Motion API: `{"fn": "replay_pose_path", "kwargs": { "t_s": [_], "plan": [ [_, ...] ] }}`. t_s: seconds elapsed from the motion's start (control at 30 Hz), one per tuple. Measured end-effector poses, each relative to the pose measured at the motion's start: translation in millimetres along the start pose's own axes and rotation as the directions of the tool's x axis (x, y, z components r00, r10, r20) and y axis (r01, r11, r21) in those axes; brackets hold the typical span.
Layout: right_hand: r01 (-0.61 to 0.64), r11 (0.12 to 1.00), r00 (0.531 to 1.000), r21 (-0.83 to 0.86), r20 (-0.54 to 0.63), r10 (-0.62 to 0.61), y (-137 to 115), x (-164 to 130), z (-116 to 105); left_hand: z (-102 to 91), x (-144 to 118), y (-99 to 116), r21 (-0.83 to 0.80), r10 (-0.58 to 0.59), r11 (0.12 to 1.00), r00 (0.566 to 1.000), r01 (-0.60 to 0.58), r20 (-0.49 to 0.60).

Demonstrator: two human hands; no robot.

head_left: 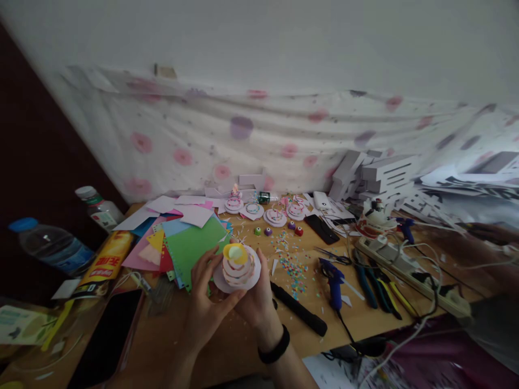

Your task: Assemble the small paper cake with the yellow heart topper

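Both my hands hold a small paper cake model (239, 270) above the front of the table. Its white tiers stand on a round white base, with a yellow piece (235, 254) on top. My left hand (206, 294) grips the base from the left side, thumb at the front edge. From below and the right, my right hand (259, 294) supports the same base, a black band on its wrist. Beyond them stand several similar decorated cake models (275, 216) on white discs. Tiny coloured confetti pieces (294, 270) lie scattered to the right.
Coloured paper sheets (190, 243) spread at left, beside bottles (52, 248) and a phone (107, 337). To the right lie a black rod-shaped tool (300, 309), a blue glue gun (334, 281), pliers (365, 278) and a corded power strip (413, 275). Another person's arm (482, 248) reaches in at far right.
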State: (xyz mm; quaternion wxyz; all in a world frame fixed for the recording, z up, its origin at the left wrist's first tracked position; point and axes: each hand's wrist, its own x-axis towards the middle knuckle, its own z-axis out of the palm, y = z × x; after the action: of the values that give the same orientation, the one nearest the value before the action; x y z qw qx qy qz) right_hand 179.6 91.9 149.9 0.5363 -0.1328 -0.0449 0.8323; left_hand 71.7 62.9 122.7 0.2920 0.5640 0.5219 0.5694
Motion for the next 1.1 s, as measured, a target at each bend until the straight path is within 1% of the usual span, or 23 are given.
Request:
{"fn": "replay_pose_path", "kwargs": {
  "t_s": [0.07,0.13,0.2,0.3,0.4,0.43,0.57,0.73,0.83,0.93,1.1],
  "plan": [
    [0.009,1.000,1.000,-0.008,-0.009,-0.009,0,0,2,1.6,-1,-2,-0.018,0.003,1.000,1.000,-0.003,-0.002],
    [0.003,1.000,1.000,0.003,-0.025,-0.003,0,-1,5,2.4,-1,-4,0.004,0.024,1.000,1.000,-0.024,-0.006],
    [-0.002,1.000,0.999,0.022,-0.040,0.002,-2,-2,7,2.1,-1,-5,0.015,0.015,1.000,1.000,-0.015,-0.005],
    [-0.026,0.999,0.999,0.044,-0.044,0.028,-4,-4,8,-0.2,-2,-5,-0.003,-0.009,1.000,1.000,0.009,-0.004],
    [-0.054,0.998,0.998,0.041,-0.027,0.056,-5,-6,10,-4.6,-3,-3,-0.010,-0.007,1.000,1.000,0.007,-0.009],
    [-0.060,0.997,0.998,0.038,-0.028,0.061,-5,-7,10,-6.1,-2,-3,-0.007,-0.004,1.000,1.000,0.004,0.004],
    [-0.057,0.998,0.996,0.026,-0.061,0.059,-3,-6,12,-6.4,2,-4,0.061,0.068,0.995,0.995,-0.073,0.069],
    [-0.053,0.998,0.998,0.025,-0.020,0.054,3,-2,8,5.6,5,-7,0.111,0.141,0.984,0.990,-0.138,-0.023],
    [-0.036,0.999,0.999,0.003,-0.017,0.036,4,-3,6,7.7,5,-5,0.120,0.208,0.972,0.978,-0.204,-0.017],
    [-0.015,1.000,1.000,-0.016,-0.013,0.015,5,-5,7,5.1,5,-4,0.111,0.271,0.957,0.963,-0.269,-0.003],
    [-0.011,1.000,1.000,-0.020,-0.011,0.010,7,-9,13,2.0,6,-5,0.089,0.261,0.961,0.965,-0.262,0.025]
  ]
}}
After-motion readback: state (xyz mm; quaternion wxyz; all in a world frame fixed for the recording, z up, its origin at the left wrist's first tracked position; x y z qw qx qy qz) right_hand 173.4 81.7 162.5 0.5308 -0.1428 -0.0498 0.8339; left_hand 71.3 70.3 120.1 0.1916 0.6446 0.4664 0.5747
